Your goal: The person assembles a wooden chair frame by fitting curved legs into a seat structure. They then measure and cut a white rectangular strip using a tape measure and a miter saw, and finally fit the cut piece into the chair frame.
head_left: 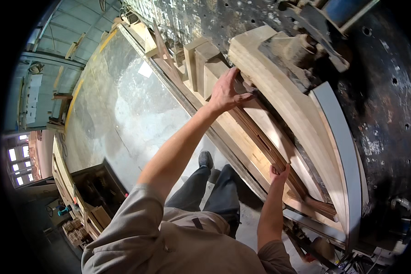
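A long dark brown wooden moulding [261, 140] with grooves along its length lies slantwise over a pale wooden board. My right hand [280, 173] is closed around its nearer part, thumb and fingers pinching the edge. Farther up, my left hand [228, 92] rests at the moulding's far end, beside pale wood blocks [197, 64]. Its thumb and fingers are spread apart; the fingertips are partly hidden against the wood. To the right of both hands stands a thick, pale curved wooden form [290, 96]. A shorter brown piece [322, 208] sits near the moulding's lower end.
A dark, holed metal table [388, 123] spans the right side, with a rusty clamp [301, 50] against the curved form. A white-faced curved strip [340, 141] runs along that form. At left are a concrete floor [109, 114] and a wooden bench with a teal power tool [65, 210].
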Demonstrator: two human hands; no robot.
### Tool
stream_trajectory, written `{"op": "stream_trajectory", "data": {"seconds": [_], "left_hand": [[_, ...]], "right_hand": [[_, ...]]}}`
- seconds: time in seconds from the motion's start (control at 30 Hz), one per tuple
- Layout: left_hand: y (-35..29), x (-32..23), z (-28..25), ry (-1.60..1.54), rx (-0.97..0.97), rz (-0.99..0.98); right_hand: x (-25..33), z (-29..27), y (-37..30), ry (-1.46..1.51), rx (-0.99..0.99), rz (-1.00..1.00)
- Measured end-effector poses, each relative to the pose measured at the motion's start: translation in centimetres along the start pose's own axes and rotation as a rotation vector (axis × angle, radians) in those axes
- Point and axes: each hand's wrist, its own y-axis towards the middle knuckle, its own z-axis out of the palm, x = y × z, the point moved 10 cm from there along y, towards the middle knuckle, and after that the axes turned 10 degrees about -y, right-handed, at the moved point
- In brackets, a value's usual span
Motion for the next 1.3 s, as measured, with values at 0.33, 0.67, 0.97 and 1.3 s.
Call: {"op": "stream_trajectory", "data": {"seconds": [0.33, 0.67, 0.97, 1.3], "left_hand": [[-5.6, -3.8, -5.9, -0.078, -0.122, 0.014], [-6.5, -5.2, -8.4, 0.031, -0.170, 0.104], [-7.3, -5.3, -10.8, 0.098, -0.141, 0.097], [-19.3, -1.8, -29.3, -0.345, -0.466, -0.180]], "right_hand": [[-1.2, -3.1, -3.3, -0.681, 0.321, -0.080], [1.5, 7.4, -12.5, -2.295, 0.249, -1.216], [0.2, 8.6, -12.4, -2.389, 0.259, -1.019], [-5.5, 3.7, -26.3, -2.278, 0.456, -0.869]]}}
